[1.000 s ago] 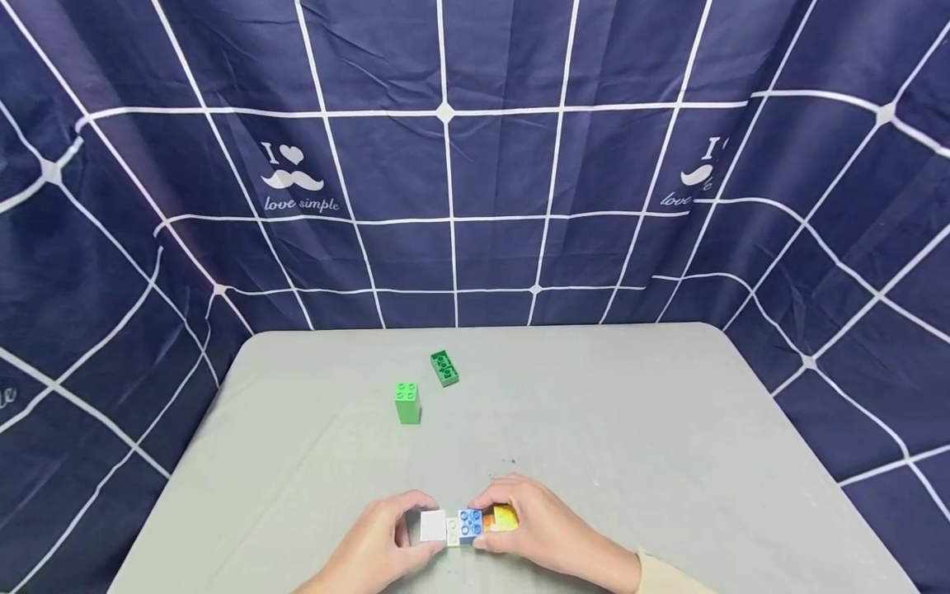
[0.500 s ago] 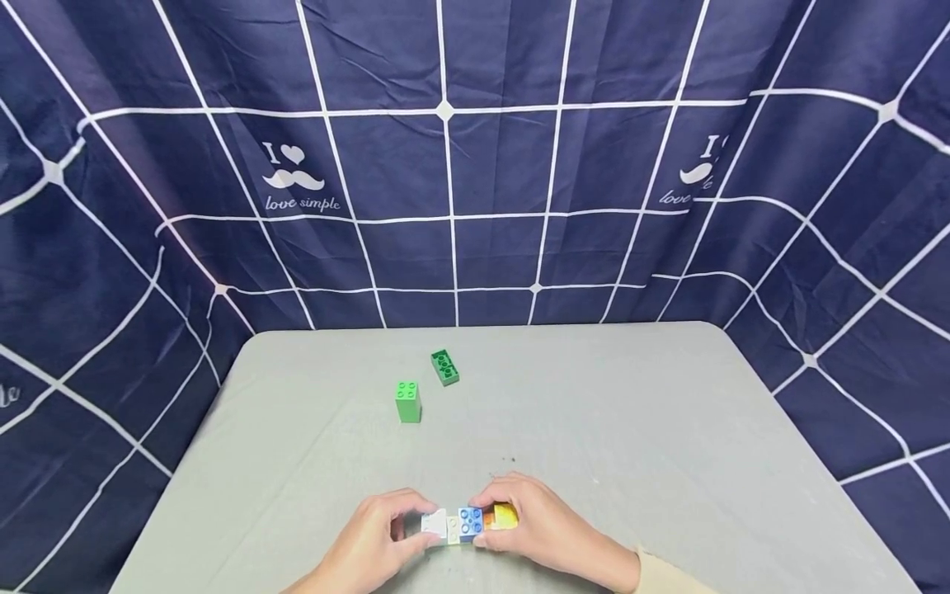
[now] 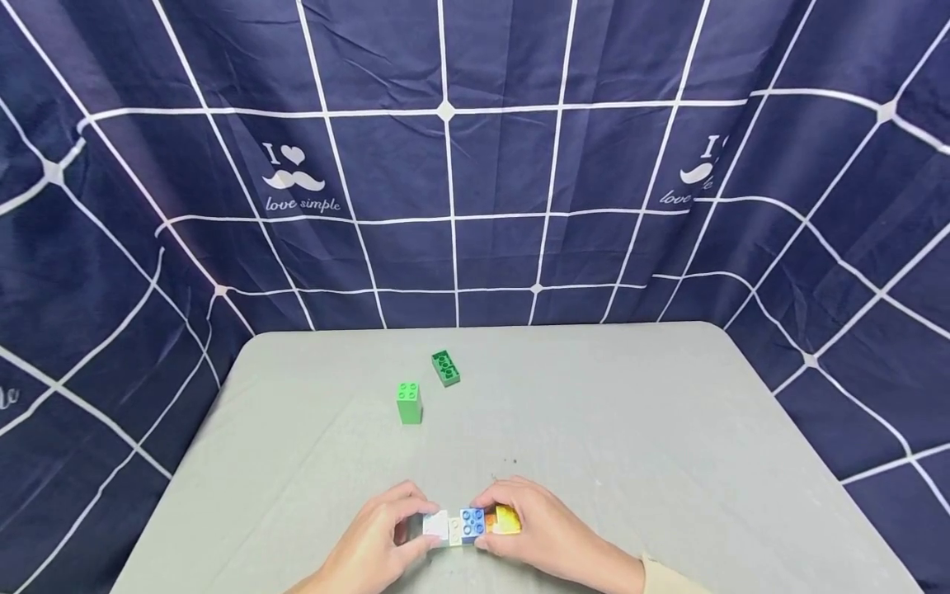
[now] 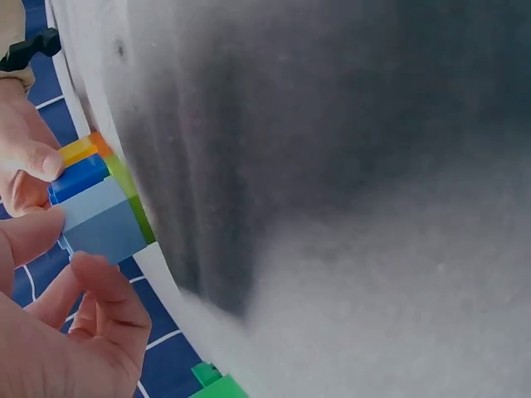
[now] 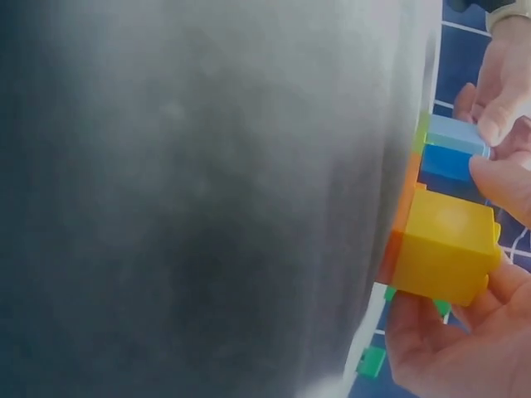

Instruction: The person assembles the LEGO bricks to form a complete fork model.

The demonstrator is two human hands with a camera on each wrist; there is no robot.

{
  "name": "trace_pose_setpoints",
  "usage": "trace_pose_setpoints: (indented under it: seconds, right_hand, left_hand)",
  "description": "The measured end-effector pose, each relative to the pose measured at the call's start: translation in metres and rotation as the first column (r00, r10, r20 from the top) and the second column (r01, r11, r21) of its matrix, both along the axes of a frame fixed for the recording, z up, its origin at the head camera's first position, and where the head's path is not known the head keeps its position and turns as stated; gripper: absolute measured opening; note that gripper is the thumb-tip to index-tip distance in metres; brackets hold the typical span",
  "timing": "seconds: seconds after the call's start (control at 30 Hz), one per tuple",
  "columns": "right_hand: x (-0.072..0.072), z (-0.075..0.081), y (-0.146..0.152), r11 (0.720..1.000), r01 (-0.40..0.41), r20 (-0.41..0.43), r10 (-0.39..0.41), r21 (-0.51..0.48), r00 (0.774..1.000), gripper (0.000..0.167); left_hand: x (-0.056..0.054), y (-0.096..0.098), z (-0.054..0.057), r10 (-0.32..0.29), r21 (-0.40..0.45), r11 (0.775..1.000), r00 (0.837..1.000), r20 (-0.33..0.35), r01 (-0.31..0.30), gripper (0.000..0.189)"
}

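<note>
A short row of toy building bricks lies between the two hands. My left hand (image 3: 374,532) pinches a light blue brick (image 4: 108,220) at the row's left end; its top looks almost white in the head view. Beside it, the thumb and fingertips of my right hand (image 3: 552,528) grip a blue brick (image 3: 472,525) from both sides. A yellow brick (image 5: 448,245) sits at the right end, inside the curve of the right hand. Beneath these bricks run a lime green piece (image 4: 133,199) and an orange piece (image 5: 404,207).
A tall bright green brick (image 3: 409,404) stands on the grey table (image 3: 631,429) beyond the hands. Behind it a dark green brick (image 3: 446,369) lies with its hollow underside up. A navy curtain (image 3: 505,165) with white lines encloses the back and sides.
The light blue brick's top has gone from flat and square-looking to tilted, then squarer again, between the left fingertips. My right hand has stayed nearly still.
</note>
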State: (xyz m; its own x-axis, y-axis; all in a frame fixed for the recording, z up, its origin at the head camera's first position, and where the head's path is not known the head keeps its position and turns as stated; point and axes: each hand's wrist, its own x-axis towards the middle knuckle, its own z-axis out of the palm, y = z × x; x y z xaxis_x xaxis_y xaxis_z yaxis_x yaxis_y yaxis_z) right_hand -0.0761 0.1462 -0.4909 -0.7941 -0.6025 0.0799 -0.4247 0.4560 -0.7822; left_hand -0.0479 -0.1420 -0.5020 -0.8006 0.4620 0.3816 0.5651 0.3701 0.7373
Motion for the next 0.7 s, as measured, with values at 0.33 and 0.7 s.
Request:
trace_pose_setpoints:
  seconds: [0.33,0.7]
  right_hand:
    - [0.0009,0.0,-0.0003,1.0,-0.007,-0.024,0.007,0.014,1.0,0.027]
    - [-0.0035,0.0038,0.0072,0.999,-0.043,0.033,0.043,0.019,0.999,0.036]
  left_hand:
    - [-0.0014,-0.0039,0.0046,-0.025,-0.031,0.999,1.0,-0.002,0.025,0.024]
    - [-0.0011,-0.0039,0.0041,-0.016,-0.04,0.999,1.0,-0.015,0.016,0.023]
